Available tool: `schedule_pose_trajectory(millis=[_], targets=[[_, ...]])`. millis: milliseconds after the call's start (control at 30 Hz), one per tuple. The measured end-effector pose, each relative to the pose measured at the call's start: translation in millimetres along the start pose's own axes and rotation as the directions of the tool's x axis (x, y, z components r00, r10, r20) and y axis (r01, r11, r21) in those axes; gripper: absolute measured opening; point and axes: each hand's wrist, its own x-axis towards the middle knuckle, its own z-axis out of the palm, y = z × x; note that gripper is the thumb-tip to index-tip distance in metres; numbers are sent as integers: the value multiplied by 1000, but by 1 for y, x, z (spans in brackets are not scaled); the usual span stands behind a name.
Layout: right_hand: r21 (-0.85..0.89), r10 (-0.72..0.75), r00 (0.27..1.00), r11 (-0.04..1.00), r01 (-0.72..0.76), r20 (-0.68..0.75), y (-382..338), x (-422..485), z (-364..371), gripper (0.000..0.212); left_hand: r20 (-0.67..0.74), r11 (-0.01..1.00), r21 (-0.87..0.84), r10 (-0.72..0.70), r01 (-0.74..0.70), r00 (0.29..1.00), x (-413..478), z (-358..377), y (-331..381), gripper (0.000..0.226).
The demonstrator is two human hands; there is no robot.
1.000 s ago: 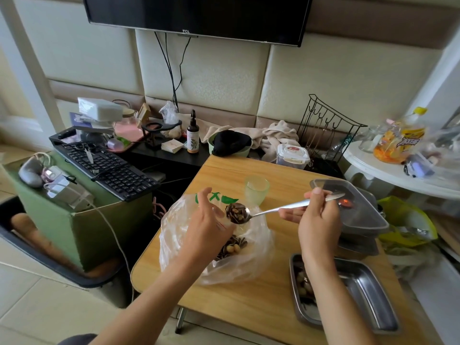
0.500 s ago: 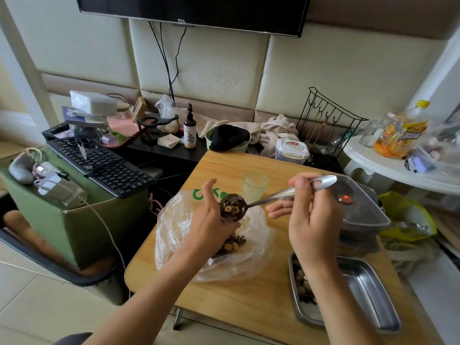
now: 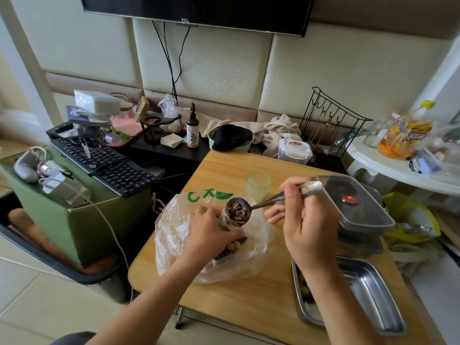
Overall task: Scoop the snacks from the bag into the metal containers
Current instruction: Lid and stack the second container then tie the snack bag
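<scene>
A clear plastic bag of seeds and nuts lies on the wooden table. My left hand grips the bag's plastic at its mouth. My right hand holds the handle of a metal spoon. The spoon's bowl is heaped with snacks and hovers just above the bag's mouth, beside my left fingers. A shallow metal tray sits at the lower right, with a few snacks at its left end, partly hidden by my right forearm.
A stack of metal containers under a clear lid stands behind the tray. A pale green cup is just beyond the spoon. A keyboard on a green box lies to the left, and a white side table to the right.
The loaded spoon has sunk a little, closer to the bag's mouth and my left fingers. My left hand has closed round the bag's plastic. The tray has not moved.
</scene>
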Motion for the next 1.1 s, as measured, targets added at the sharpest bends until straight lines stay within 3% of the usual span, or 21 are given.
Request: schedule_pose_trajectory(millis=[100, 200, 333, 433, 533, 633, 767, 1100], targets=[[10, 63, 998, 998, -63, -18, 3, -1, 0, 18, -29, 999, 2, 32, -32, 999, -2, -1, 1, 38], [16, 187, 979, 982, -186, -79, 5, -2, 0, 22, -24, 999, 5, 52, -52, 998, -2, 0, 3, 36], [74, 409, 899, 913, -402, -156, 9, -2, -2, 28, -3, 998, 4, 61, -61, 998, 1, 0, 0, 37], [105, 456, 871, 890, -444, -183, 11, 0, -7, 29, 64, 996, 30, 82, -84, 995, 3, -1, 1, 44], [80, 359, 922, 933, -351, -144, 8, 1, -9, 28, 51, 996, -5, 90, -90, 995, 3, -3, 4, 42], [41, 88, 996, 995, -87, -27, 0, 3, -7, 19, 6, 990, -113, 88, -87, 996, 3, -3, 7, 41], [7, -185, 977, 983, 185, 101, -14, 1, 2, 25, -32, 977, -202, 69, -74, 997, 4, -2, 9, 39], [-2, -243, 967, 970, 244, 76, -16, -2, 4, 20, -93, 963, -251, 79, -100, 993, 3, -5, 9, 34]])
